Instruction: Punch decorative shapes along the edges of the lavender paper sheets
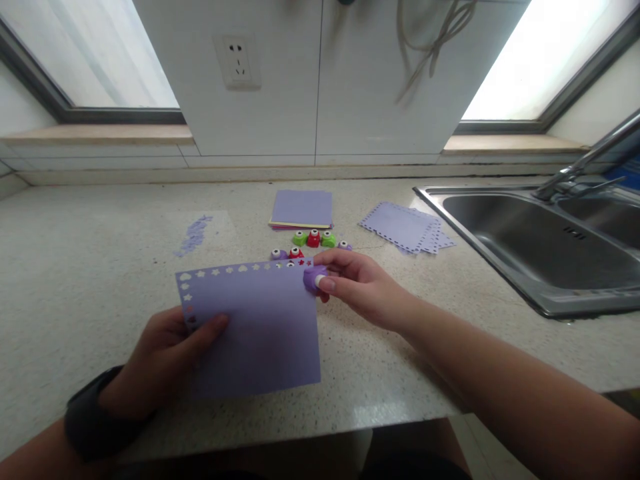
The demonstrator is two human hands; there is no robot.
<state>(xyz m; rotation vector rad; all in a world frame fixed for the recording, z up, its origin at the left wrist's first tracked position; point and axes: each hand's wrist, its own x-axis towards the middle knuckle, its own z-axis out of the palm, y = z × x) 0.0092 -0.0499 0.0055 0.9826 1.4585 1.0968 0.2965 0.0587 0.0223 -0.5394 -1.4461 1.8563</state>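
Over a speckled stone countertop (75,280) beside the steel sink (525,247), the left hand (165,353) is gripping a matte purple paper sheet (260,333), thumb on top. The right hand (365,287) is pinching a small rounded purple punch (314,277) onto its star-cut top corner.

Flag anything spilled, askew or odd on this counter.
Loose purple scraps lie strewn on the counter, beyond the left edge of the purple sheet the left hand holds. The punched sheets by the sink are fanned unevenly. The right hand grips a purple punch at the sheet's corner; nothing looks damaged.
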